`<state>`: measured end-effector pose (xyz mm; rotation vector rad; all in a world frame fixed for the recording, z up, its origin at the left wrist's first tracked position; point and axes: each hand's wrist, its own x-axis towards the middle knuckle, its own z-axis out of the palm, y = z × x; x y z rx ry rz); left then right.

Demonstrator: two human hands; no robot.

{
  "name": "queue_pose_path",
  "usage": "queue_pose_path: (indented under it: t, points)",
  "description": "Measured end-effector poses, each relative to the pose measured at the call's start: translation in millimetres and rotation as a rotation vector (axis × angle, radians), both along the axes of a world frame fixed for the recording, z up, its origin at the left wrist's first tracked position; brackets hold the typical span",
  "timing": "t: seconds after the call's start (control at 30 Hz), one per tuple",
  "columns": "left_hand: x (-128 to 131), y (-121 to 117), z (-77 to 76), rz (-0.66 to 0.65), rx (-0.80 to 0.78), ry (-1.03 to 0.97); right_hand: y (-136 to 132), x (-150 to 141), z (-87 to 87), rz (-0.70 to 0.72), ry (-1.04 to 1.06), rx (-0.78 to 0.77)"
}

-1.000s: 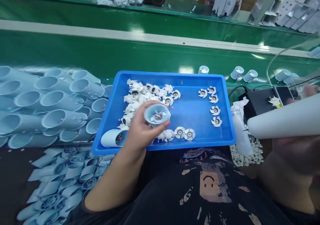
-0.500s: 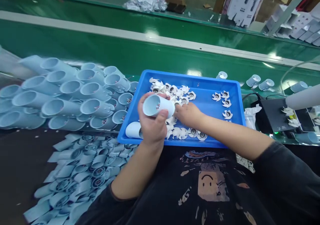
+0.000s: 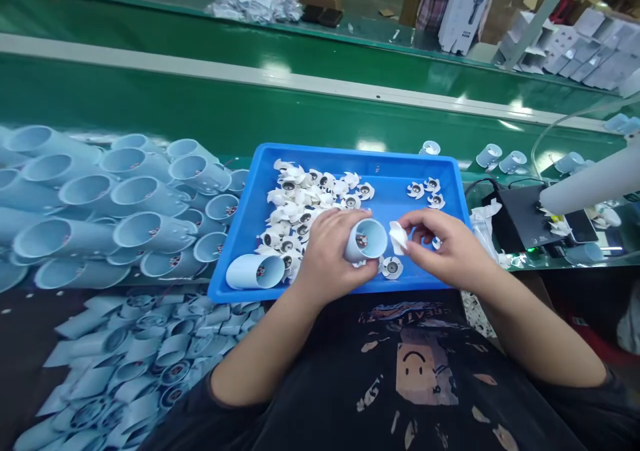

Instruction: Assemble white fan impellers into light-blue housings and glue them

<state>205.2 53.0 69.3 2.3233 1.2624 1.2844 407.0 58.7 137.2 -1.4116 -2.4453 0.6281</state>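
Observation:
My left hand (image 3: 333,254) is wrapped round a light blue tube (image 3: 376,239), its open end turned to the right and a small motor part visible inside. Just right of that mouth, my right hand (image 3: 440,244) pinches a white fan blade (image 3: 399,237) between thumb and fingers; the blade and tube are apart. Both hands are above a blue tray (image 3: 420,164). A heap of white fan blades (image 3: 300,201) fills the tray's left half, while a few more (image 3: 415,189) lie at its right side. Another blue tube (image 3: 255,272) lies in the tray's front left corner.
Stacked blue tubes (image 3: 150,231) stand left of the tray, with many shorter tube pieces (image 3: 145,364) below them. To the right are a black box (image 3: 520,221) and a white cylinder (image 3: 590,177) jutting in. Several finished-looking tubes (image 3: 489,155) stand behind on the green bench (image 3: 200,97).
My right hand moved from the white cylinder to the blade heap, then took a fan blade and brought it beside the tube's mouth. My left hand turned the tube's mouth rightward.

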Motion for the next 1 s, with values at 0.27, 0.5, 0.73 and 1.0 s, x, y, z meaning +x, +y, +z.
queue_pose_path:
  t: [0.27, 0.5, 0.73, 1.0]
  points:
    - [24, -12, 9.6, -0.076, 0.102, 0.155, -20, 0, -3.9, 0.112, 0.127, 0.196]
    - [18, -32, 20.2, -0.048, 0.275, 0.129, -30, 1, 1.0, 0.128, 0.318, 0.219]
    - [22, -41, 24.5, 0.073, 0.255, 0.130, -26, -6, -5.8, 0.166, 0.457, 0.224]
    - [23, -31, 24.2, -0.010, 0.162, 0.158, -27, 4, -5.5, 0.107, 0.406, 0.194]
